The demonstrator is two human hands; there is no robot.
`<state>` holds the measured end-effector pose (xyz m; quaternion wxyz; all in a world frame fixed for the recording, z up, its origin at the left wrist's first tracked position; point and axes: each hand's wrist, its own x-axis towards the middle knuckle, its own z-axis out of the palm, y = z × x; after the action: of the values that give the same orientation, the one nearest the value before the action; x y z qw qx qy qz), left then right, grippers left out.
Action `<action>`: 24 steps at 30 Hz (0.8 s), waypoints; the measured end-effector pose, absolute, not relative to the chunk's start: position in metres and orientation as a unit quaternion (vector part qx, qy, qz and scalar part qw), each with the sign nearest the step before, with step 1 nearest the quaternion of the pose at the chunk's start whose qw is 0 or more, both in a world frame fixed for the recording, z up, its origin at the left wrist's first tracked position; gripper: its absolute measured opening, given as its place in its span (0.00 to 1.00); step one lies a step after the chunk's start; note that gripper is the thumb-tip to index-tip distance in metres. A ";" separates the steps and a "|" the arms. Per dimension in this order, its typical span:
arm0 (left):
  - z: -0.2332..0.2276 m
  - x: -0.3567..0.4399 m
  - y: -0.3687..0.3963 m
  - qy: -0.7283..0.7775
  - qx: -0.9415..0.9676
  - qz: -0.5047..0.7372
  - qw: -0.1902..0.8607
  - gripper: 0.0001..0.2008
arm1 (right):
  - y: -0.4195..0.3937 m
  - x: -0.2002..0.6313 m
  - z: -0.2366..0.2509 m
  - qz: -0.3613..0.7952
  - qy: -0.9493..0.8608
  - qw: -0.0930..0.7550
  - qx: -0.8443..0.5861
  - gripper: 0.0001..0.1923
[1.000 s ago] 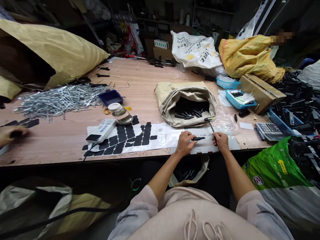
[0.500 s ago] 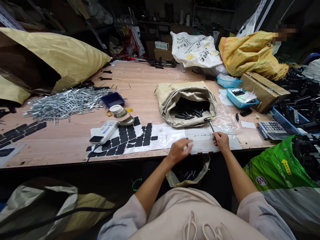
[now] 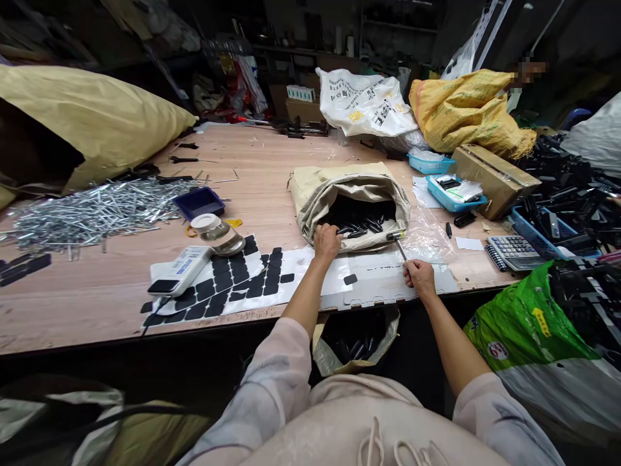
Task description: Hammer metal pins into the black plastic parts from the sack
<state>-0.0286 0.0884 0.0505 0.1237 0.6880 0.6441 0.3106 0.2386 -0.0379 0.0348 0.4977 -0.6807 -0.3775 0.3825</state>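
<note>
From the head camera, the person's left hand reaches to the near lip of a tan sack lying open on the wooden table, its fingers curled among the black plastic pieces inside; whether they have closed on one I cannot tell. The right hand rests near the table's edge, closed around the handle of a small hammer, whose head lies at the sack's right lip on clear plastic film.

Between the hands lies a white backing sheet with one black pad on it. To the left, more sheets carry rows of black pads, with a white handheld device and a glass jar resting on them. Its blue lettering is too small to read. Further left is a heap of metal rods and a dark blue tray.

At the far side, a white plastic bag bears black print that I cannot read. On the right sit a calculator and a green bag with a yellow and red logo.
</note>
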 end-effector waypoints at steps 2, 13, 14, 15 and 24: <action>0.053 -0.026 0.066 0.623 0.698 0.337 0.108 0.07 | -0.038 0.239 0.035 0.380 -0.377 0.498 -0.682 0.10; 0.007 0.017 -0.012 0.493 0.781 0.302 0.237 0.09 | -0.051 0.243 0.028 0.314 -0.456 0.476 -0.684 0.17; 0.005 0.017 -0.010 0.494 0.779 0.304 0.238 0.09 | -0.057 0.244 0.028 0.298 -0.467 0.468 -0.688 0.17; 0.005 0.016 -0.009 0.496 0.777 0.306 0.239 0.09 | -0.063 0.245 0.028 0.279 -0.481 0.459 -0.692 0.18; 0.007 0.017 -0.009 0.511 0.765 0.302 0.250 0.09 | -0.101 0.241 0.034 0.133 -0.620 0.388 -0.668 0.15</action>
<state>0.0168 -0.0087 0.0070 0.2500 0.7649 0.5113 0.3016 0.2411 -0.1014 0.0343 0.3880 -0.6685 -0.6205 0.1327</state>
